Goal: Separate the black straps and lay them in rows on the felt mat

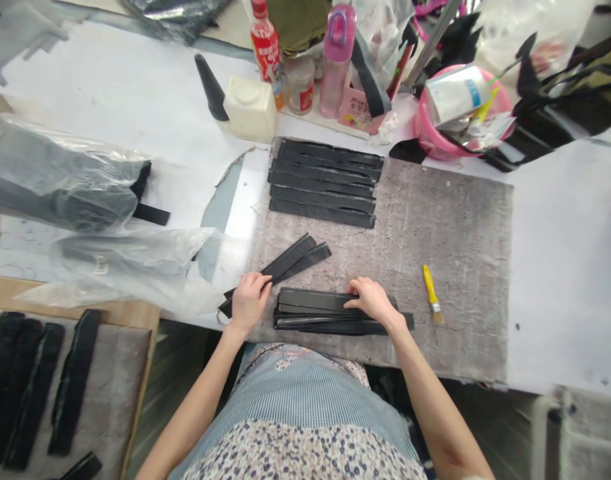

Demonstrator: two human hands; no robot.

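Note:
Two narrow black strips (295, 260) lie crossed at a slant on the grey board. My left hand (250, 300) has its fingers closed on their lower part, near the board's left edge. Beside it, close to my body, is a pile of flat black strips (310, 303) lying lengthwise. My right hand (371, 300) is at the right part of this pile, fingers curled over the top strip's edge and gripping it. Further up the board, several black strips (325, 180) are laid out in rows, one below another.
A yellow-handled brush (430, 293) lies on the grey board (465, 233), right of the pile. Behind stand a white container (250, 110), a red-labelled bottle (266, 50), a pink bottle (335, 67) and a pink basket (435, 137). Plastic-wrapped bundles (60, 177) lie left; more strips (75, 380) lie lower left.

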